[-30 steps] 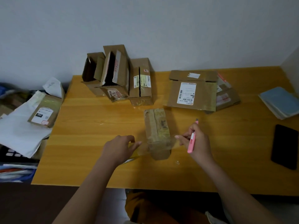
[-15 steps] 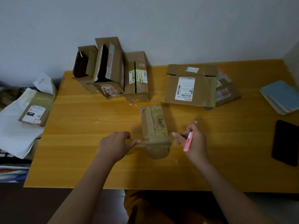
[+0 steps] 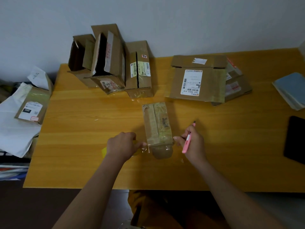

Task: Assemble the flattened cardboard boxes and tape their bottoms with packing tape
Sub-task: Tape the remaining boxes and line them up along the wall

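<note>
Cardboard, brown and scuffed, is what the person is working on: a small box (image 3: 156,124) lies on the wooden table (image 3: 82,154) right in front of them, with shiny clear tape (image 3: 149,147) stretched across its near end and running off to the left.

The left hand (image 3: 123,146) sits just left of the box, fingers curled round a roll of tape (image 3: 105,151), of which only a yellow edge peeks out beneath the wrist; its fingertips pinch the strip where it leaves the box. The right hand (image 3: 192,142) is just right of the box, fingers wrapped round a pink cutter (image 3: 188,141) whose tip points away from the person, while one outstretched finger touches the box's near right corner.

Farther back by the wall stand three made-up boxes (image 3: 112,63) side by side, two with open flaps. To their right lies a flat box (image 3: 198,80) with a white shipping label, on top of another flattened one (image 3: 237,86). At the right edge are a bluish notebook (image 3: 292,90) and a black phone (image 3: 295,139). Off the table's left side, another labelled box (image 3: 31,106) rests on white paper (image 3: 14,134).
</note>
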The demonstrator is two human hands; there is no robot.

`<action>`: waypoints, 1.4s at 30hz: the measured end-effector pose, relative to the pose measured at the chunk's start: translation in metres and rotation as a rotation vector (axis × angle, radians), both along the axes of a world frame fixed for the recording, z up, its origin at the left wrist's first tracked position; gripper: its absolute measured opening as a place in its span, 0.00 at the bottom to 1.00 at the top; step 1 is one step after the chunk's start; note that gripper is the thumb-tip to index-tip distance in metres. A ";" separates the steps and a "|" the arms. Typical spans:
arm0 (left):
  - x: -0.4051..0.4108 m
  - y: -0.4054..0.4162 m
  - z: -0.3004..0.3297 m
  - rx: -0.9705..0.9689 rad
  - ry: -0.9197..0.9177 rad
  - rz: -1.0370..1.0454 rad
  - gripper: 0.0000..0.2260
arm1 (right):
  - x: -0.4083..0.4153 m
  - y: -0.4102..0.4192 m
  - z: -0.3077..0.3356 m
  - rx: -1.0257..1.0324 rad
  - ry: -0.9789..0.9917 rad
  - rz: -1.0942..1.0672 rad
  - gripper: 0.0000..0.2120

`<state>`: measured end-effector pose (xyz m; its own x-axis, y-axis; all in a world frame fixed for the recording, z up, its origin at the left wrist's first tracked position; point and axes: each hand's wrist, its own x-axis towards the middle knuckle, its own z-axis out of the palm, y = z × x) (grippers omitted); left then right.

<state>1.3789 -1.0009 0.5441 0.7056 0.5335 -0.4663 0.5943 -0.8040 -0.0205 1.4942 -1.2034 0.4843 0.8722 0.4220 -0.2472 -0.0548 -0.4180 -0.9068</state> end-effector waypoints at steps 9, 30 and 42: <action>0.004 -0.006 -0.001 0.045 0.026 -0.023 0.25 | -0.001 0.001 -0.003 -0.011 -0.006 -0.043 0.20; 0.009 -0.017 -0.002 0.029 0.013 -0.054 0.24 | -0.007 0.010 0.006 -0.049 -0.228 -0.123 0.16; 0.007 -0.022 -0.001 0.056 -0.001 -0.034 0.23 | -0.006 0.022 0.018 -0.264 -0.202 0.051 0.18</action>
